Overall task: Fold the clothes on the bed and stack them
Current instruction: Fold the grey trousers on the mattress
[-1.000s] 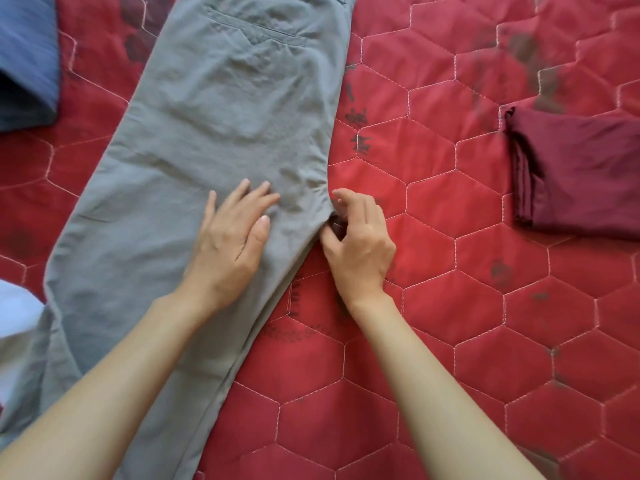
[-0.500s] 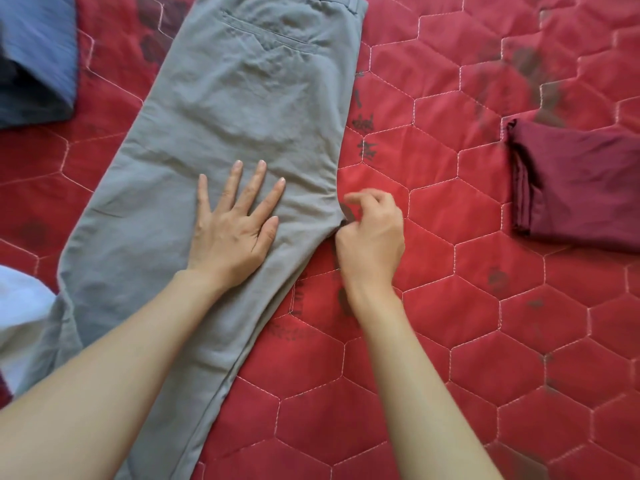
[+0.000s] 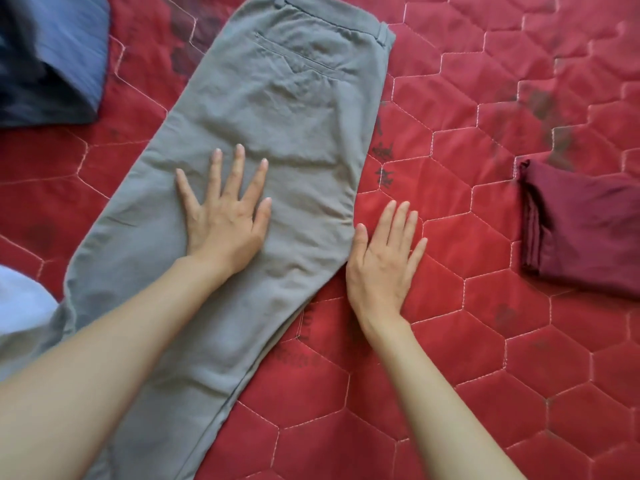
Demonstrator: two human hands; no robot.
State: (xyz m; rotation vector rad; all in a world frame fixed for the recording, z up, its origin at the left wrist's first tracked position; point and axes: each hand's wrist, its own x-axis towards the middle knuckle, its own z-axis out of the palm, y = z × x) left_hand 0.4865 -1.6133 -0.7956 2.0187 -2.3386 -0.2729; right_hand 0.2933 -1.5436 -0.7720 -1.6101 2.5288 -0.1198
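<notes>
Pressing flat with spread, straight fingers, left hand (image 3: 225, 216) on the grey cotton trousers (image 3: 277, 140), around the thigh, holding nothing. Just beside, right hand (image 3: 381, 261) flat on the red hexagon-quilted bedcover (image 3: 485, 341), fingers straight and close together, thumb edge touching the trousers' crotch seam, gripping nothing. Trousers lying lengthwise, seemingly already halved leg on leg, waistband and welt pocket at the far end, legs running off the near edge of view. Judged as the smoothing step before the next fold: best done by sweeping the left palm outward from the centre toward the hems, keeping the right hand as a stop along the seam so both layers stay lined up, then checking the lower leg edges, hidden under the forearm, before bringing hems up to the waistband. Risk of trapped creases near the pocket, where wrinkles show. No containers in view; instead, a folded maroon cloth (image 3: 585, 230) well apart to the right, a folded blue-and-dark garment (image 3: 59, 60) at far left, a white fabric (image 3: 20, 306) at the left edge.
</notes>
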